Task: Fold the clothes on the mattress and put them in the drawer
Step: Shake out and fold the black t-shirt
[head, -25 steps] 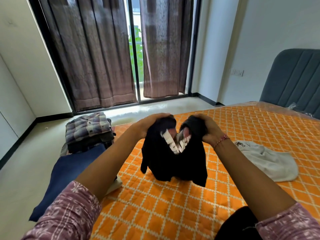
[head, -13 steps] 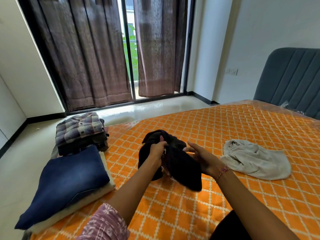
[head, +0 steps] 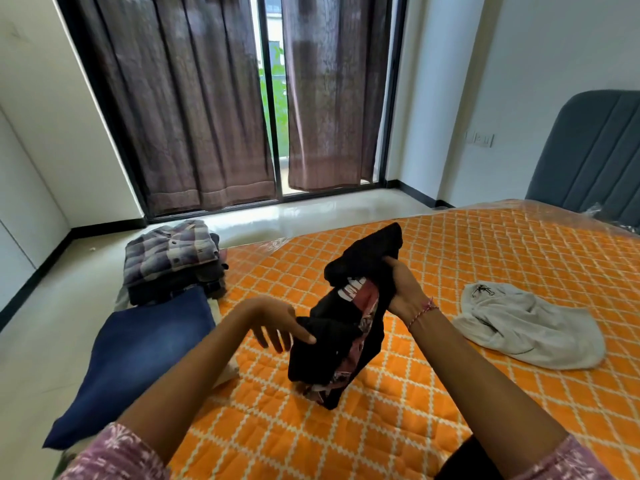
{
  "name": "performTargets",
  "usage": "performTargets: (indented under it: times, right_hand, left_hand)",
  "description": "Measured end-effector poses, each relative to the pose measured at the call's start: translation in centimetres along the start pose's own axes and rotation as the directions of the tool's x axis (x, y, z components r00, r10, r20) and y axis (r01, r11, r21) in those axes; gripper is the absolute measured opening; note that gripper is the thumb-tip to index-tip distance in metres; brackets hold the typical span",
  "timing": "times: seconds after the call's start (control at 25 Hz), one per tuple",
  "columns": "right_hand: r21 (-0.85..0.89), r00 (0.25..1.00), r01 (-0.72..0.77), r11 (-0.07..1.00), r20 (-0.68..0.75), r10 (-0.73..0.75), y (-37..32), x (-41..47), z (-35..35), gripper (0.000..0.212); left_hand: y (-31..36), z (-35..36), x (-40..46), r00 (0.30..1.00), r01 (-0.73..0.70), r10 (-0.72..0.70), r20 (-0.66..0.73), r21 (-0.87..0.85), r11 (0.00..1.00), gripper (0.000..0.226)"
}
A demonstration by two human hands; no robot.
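Observation:
A black garment [head: 349, 317] with a pink and white print hangs bunched above the orange quilted mattress [head: 450, 258]. My right hand [head: 403, 287] grips its upper part and holds it up. My left hand [head: 277, 322] is spread with straight fingers, its fingertips touching the garment's lower left fold. The garment's bottom end rests on the mattress. A crumpled white garment [head: 530, 323] lies on the mattress to the right.
At the mattress's left edge lie folded blue jeans [head: 138, 355] and a stack topped by a plaid shirt [head: 169, 251]. A grey headboard [head: 588, 157] stands at the far right. Curtains [head: 194, 109] cover the glass doors behind.
The black garment was lowered to the mattress, then raised again by my right hand. My left hand let go of it and now only touches its lower fold.

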State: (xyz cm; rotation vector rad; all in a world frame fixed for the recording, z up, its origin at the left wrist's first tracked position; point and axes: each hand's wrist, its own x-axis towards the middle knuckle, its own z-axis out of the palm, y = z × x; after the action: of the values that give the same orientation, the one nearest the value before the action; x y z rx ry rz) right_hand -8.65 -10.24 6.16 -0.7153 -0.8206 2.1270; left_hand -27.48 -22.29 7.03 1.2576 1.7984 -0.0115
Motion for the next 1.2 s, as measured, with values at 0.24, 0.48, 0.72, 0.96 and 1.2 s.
performTargets:
  times: [0.24, 0.48, 0.72, 0.96, 1.2]
  right_hand:
    - [0.032, 0.996, 0.031, 0.999, 0.082, -0.034, -0.1, 0.2, 3.1, 0.044]
    - [-0.030, 0.996, 0.017, 0.999, -0.091, -0.020, -3.3, 0.9, 1.1, 0.034]
    - [-0.667, 0.865, 0.227, 0.709, -0.196, -0.462, -4.5, 1.4, 2.8, 0.044]
    - [-0.812, 0.802, 0.583, 0.033, 0.569, -0.183, -7.2, -0.3, 7.5, 0.013]
    - [-0.858, 0.760, 0.491, -0.148, 0.505, -0.408, -6.9, 0.1, 5.3, 0.014]
  left_hand:
    - [3.3, -0.8, 0.1, 0.664, -0.637, 0.460, -0.590, -0.123, 0.761, 0.071]
    - [4.4, -2.6, 0.2, 0.502, -0.752, 0.175, -0.847, -0.328, 0.571, 0.022]
    - [7.4, -4.2, -1.0, 0.647, -0.675, 0.262, -0.716, -0.377, 0.634, 0.019]
    - [8.4, -6.3, -1.7, 0.723, -0.542, 0.411, -0.556, -0.088, 0.835, 0.012]
    - [2.9, -4.1, -0.4, 0.822, -0.474, 0.309, -0.478, -0.274, 0.837, 0.007]
